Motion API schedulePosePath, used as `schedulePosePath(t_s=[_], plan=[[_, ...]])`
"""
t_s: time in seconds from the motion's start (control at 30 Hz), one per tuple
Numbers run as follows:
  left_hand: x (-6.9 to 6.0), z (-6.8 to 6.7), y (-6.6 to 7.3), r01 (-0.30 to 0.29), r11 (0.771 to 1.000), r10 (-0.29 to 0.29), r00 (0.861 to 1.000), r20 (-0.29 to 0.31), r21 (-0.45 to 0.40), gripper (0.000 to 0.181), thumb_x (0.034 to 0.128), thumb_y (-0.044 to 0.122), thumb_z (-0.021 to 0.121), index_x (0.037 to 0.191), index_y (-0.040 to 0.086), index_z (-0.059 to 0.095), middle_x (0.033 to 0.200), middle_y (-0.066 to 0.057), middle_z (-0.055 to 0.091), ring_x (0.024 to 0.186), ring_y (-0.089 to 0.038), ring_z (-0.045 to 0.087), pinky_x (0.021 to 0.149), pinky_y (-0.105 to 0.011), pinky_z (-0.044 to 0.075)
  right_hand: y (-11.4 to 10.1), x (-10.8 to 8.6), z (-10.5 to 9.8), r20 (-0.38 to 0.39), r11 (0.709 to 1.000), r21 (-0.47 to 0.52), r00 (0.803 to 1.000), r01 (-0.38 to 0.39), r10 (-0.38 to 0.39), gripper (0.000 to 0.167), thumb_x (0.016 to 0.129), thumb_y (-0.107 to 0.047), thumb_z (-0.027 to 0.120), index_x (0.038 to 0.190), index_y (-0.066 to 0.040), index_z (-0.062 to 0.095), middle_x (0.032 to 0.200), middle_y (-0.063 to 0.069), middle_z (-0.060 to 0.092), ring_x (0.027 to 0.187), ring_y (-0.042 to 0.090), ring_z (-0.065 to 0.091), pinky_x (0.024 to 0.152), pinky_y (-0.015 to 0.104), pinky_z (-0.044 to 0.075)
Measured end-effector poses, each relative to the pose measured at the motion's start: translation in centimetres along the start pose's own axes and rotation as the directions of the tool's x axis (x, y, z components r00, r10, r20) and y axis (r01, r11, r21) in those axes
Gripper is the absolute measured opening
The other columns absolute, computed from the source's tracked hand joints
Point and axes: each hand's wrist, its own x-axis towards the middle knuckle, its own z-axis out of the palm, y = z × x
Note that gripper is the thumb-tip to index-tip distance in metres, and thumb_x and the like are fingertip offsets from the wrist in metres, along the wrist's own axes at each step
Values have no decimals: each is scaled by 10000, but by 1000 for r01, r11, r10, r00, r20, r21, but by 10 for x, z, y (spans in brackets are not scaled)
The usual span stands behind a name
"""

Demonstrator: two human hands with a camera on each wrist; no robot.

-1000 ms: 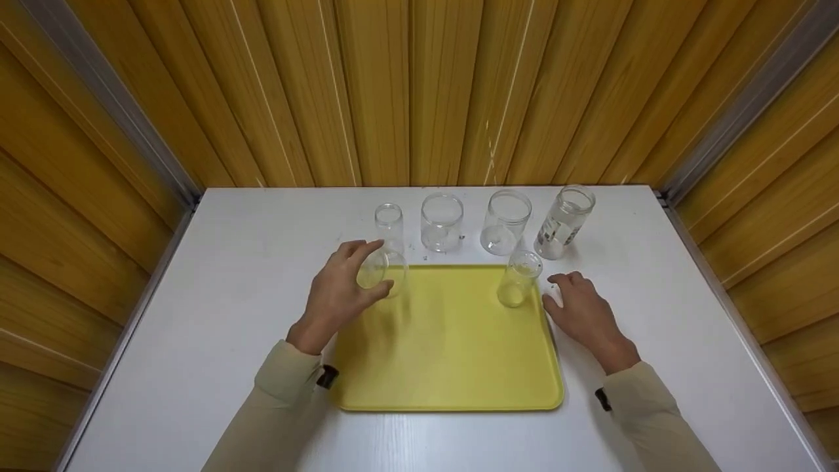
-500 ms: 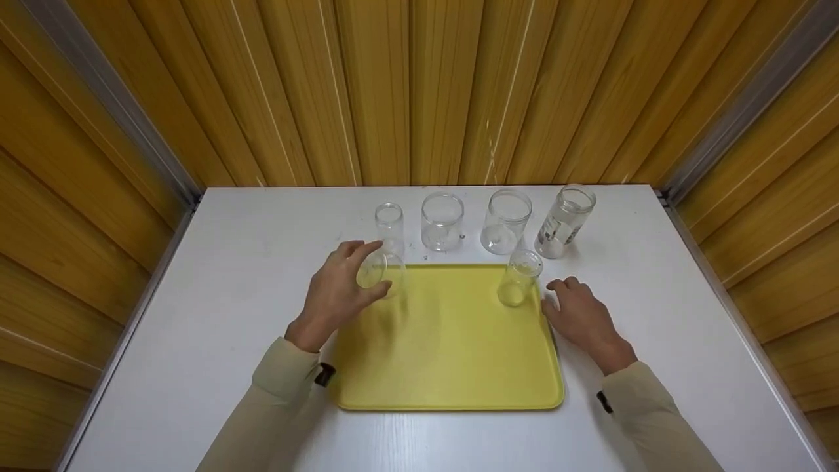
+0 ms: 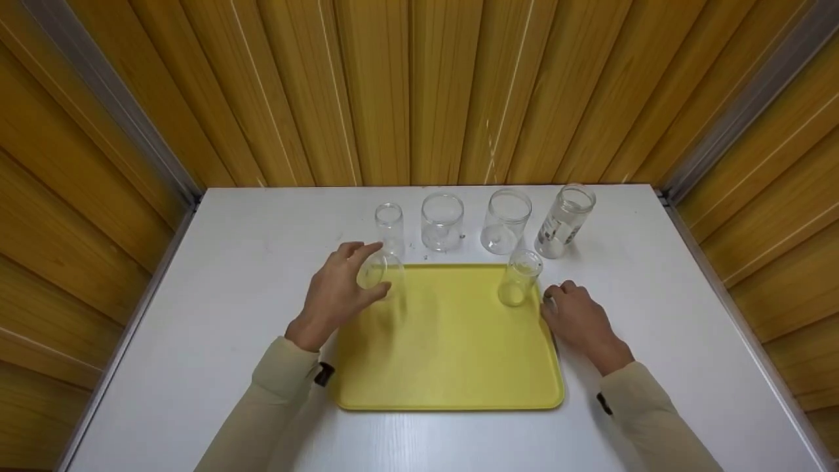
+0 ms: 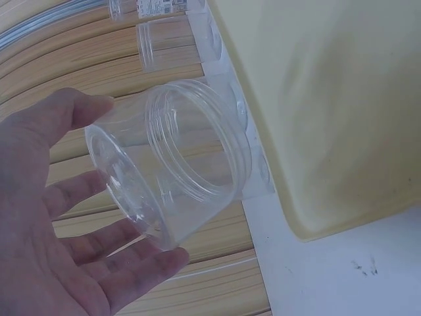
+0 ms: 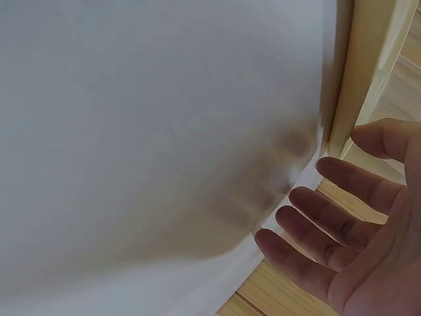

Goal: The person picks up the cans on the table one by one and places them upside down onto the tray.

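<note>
My left hand holds a wide clear jar above the far left corner of a yellow tray. Thumb and fingers span its sides near the base. Its threaded mouth points down at the tray in the left wrist view. A slimmer clear jar stands on the tray near the far right corner. Just right of it, my right hand lies low at the tray's right edge. In the right wrist view its fingers are loosely bent with nothing between them, and the thumb is at the tray's rim.
Behind the tray stand several clear containers in a row: a narrow jar, a wide jar, a taller wide jar and a labelled jar. Wood-look panels wall the white table at the back and both sides.
The right hand has shifted slightly toward me and its fingers bend more beside the tray edge. My left hand and its jar have hardly moved.
</note>
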Motion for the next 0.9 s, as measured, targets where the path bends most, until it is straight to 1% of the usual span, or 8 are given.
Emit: schedulePosePath(t_s=[0.13,0.27,0.4,0.5,0.7,0.9], plan=[[0,0,0,-8,1000,8,1000,-7,8,651,876,309,881,1455,114,657,1397,-205,614,1203,-395,637,875,-545,588,1,0,2,4,1000,2,1000,6,-6,312,1032,-204,602,1208,37,691,1173,257,606,1046,449,603,779,607,555],[0,0,-1,-8,1000,9,1000,-4,19,649,876,315,883,1452,114,660,1389,-205,619,1192,-393,642,865,-545,592,0,0,2,19,1000,0,1000,1,-1,333,1029,-213,598,1235,33,688,1202,273,592,1073,454,597,788,616,557],[1,0,-1,-2,1000,2,1000,2,25,652,875,319,883,1450,111,660,1392,-213,616,1203,-398,638,887,-549,587,-2,1,2,29,1000,-11,1000,-12,12,351,1028,-222,605,1258,32,682,1225,283,584,1093,453,593,808,617,556],[1,0,-2,11,1000,-12,1000,17,28,657,876,320,882,1456,110,656,1403,-217,609,1219,-404,630,903,-550,583,-2,1,2,15,1000,-23,1000,-11,11,351,1022,-227,622,1255,28,683,1215,276,584,1082,448,595,802,613,556],[1,1,-3,38,999,-40,998,58,37,656,888,318,870,1469,114,646,1421,-213,603,1243,-410,617,888,-541,590,-1,-2,6,-55,999,-38,998,34,-37,302,1001,-202,658,1195,27,691,1135,252,586,1002,437,598,714,591,556],[2,2,-4,41,996,-47,996,78,73,646,897,333,861,1469,124,647,1435,-222,596,1248,-420,618,889,-548,593,-1,-3,7,-53,999,-38,998,36,-38,327,1003,-213,650,1218,30,686,1140,253,585,1006,431,595,717,594,552]])
